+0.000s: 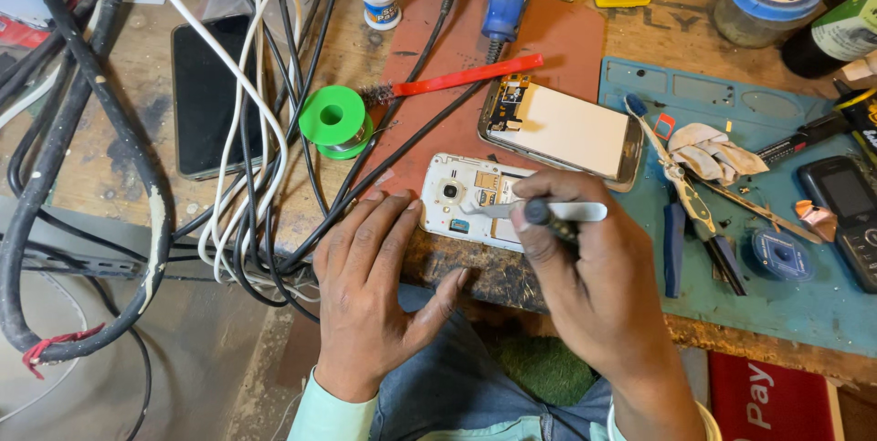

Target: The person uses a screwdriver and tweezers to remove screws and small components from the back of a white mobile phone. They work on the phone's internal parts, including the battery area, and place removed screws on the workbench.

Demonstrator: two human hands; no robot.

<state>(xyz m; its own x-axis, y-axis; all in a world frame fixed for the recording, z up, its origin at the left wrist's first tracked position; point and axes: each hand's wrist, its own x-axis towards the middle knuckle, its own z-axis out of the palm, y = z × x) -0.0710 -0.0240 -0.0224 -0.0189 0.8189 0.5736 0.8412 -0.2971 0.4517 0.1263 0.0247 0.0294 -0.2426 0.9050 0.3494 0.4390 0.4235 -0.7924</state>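
**Tweezers over an opened phone**

Pinched in the right hand (594,286) are metal tweezers (557,212), gripped between thumb and fingers together with a thin dark tool whose rounded end shows just beside them. The tweezer tips reach left over the white phone frame (457,199), which lies at the near edge of the bench with its camera hole and bare metal parts facing up; whether the tips touch it cannot be told. The left hand (375,286) lies flat with fingers spread loosely, holding nothing, its fingertips just touching the frame's left end.

Just beyond the frame rests a second phone (571,130), opened, its pale panel up, partly on a blue mat (776,304). A green solder spool (335,118) stands to the left beside a red-handled brush (466,77). Black and white cables (247,130) cross a dark phone (206,94) farther left. A small keypad phone (850,212) lies at the mat's right edge.
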